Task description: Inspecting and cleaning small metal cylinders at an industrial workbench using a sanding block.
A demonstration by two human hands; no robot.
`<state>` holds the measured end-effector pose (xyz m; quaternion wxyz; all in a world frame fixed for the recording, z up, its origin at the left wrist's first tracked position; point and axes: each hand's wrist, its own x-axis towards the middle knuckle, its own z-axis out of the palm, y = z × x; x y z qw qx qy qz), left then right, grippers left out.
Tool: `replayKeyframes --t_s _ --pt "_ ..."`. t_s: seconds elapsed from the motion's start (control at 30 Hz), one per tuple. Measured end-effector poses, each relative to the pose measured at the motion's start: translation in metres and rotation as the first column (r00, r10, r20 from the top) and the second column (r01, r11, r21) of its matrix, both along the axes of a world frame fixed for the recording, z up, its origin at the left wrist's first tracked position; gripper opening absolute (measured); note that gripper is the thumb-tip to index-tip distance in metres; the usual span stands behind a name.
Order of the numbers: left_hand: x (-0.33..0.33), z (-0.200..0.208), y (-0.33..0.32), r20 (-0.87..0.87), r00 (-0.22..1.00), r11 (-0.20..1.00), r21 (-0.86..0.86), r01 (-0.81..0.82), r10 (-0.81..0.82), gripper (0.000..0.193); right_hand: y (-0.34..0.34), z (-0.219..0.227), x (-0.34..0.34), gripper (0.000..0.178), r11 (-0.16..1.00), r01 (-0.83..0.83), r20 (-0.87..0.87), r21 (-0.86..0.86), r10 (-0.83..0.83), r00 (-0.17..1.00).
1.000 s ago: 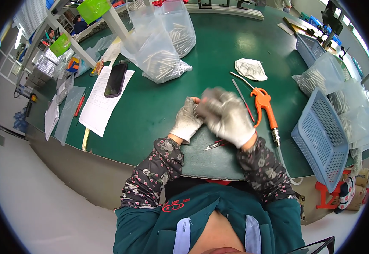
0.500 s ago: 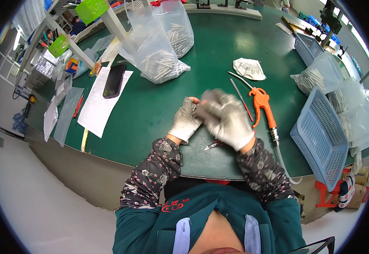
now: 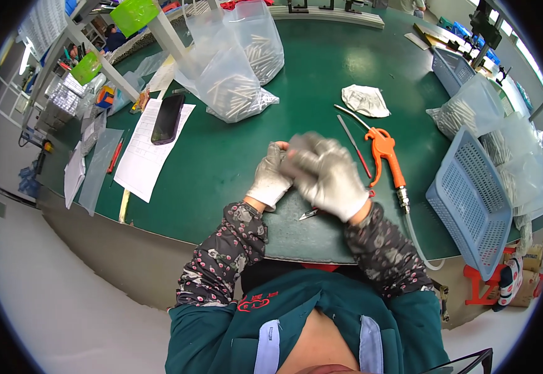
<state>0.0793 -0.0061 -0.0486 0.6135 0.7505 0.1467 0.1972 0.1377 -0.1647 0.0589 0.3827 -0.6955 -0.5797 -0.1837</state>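
Note:
Both my hands wear whitish-grey gloves with dark, soiled fingertips and meet over the green table near its front edge. My left hand is closed, its bare thumb or fingertip showing at the top; whatever it pinches is too small or hidden to name. Against it lies my right hand, fingers curled and blurred by motion, a dark grey blur at their tips. What that hand grips is not clear. Partly under the right hand is a small pointed metal tool. Close by on the right are a thin file with a red handle and an orange air blow gun.
Clear bags of small metal rods stand at the back left, near a black phone on paper sheets. A crumpled white cloth lies behind the blow gun. Right: a blue basket and more rod bags.
My right hand has shifted slightly left, closer over the left hand, still blurred. The left hand has barely moved. The things on the table stay in place.

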Motion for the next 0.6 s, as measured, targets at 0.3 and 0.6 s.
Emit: replayKeyframes --t_s 0.3,0.6 --pt "-0.006 0.044 -0.017 -0.092 0.993 0.983 0.160 0.090 -0.076 0.058 0.001 0.006 0.030 0.016 0.951 0.308 -0.006 -0.039 -0.309 0.951" --pt "-0.006 0.044 -0.015 -0.031 0.996 0.949 0.303 0.090 -0.084 0.066 -0.006 0.005 0.036 0.008 0.900 0.427 -0.024 -0.084 -0.430 0.902"
